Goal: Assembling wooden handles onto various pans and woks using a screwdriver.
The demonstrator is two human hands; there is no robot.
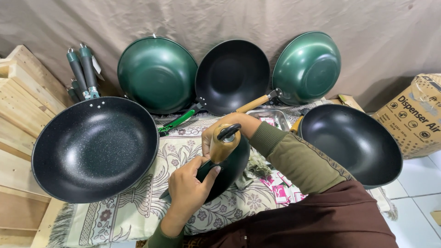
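A dark green wok [229,172] stands on edge over the patterned cloth [138,206], its wooden handle [223,143] with a black hanging loop pointing up toward me. My right hand [229,126] wraps the top of that handle from behind. My left hand [188,188] grips the wok where the handle meets the bowl. Both arms wear olive-green sleeves.
A speckled black wok [94,147] lies at left, a smooth black wok [351,142] at right. Two green woks [156,73] [307,66] and a black one [232,76] lean on the curtain. Spare green handles [82,71], wooden planks [23,96], a metal tray [273,117], pink packets [280,190], a cardboard box [415,115].
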